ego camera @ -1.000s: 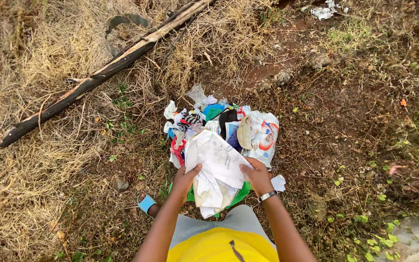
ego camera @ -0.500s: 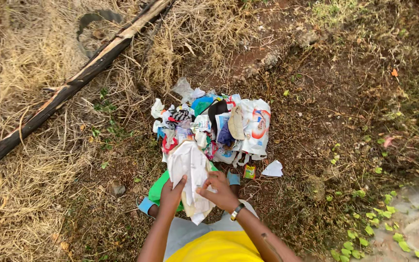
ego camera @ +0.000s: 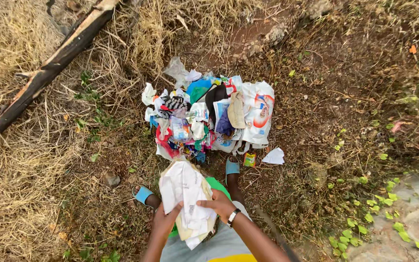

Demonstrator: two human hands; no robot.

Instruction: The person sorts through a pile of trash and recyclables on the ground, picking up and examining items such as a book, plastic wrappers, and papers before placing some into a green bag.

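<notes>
Both my hands grip a crumpled bundle of white paper (ego camera: 184,191) close to my body. My left hand (ego camera: 165,221) holds its lower left side. My right hand (ego camera: 220,205), with a watch on the wrist, holds its right side. Something green (ego camera: 215,184) shows just behind the bundle. On the ground ahead lies a heap of litter (ego camera: 204,116): plastic wrappers, scraps of cloth and a white printed bag (ego camera: 258,114). My feet in blue sandals (ego camera: 143,194) stand just short of the heap.
A charred log (ego camera: 49,68) lies across dry grass at the upper left. A small white paper scrap (ego camera: 274,156) and a little orange packet (ego camera: 249,159) lie right of the heap. A stone (ego camera: 111,179) sits at the left. Pale paving (ego camera: 413,218) shows at the lower right.
My hands have drawn the paper bundle back toward me, away from the heap, and folded it narrower. The view has tilted down, so the heap and log sit higher.
</notes>
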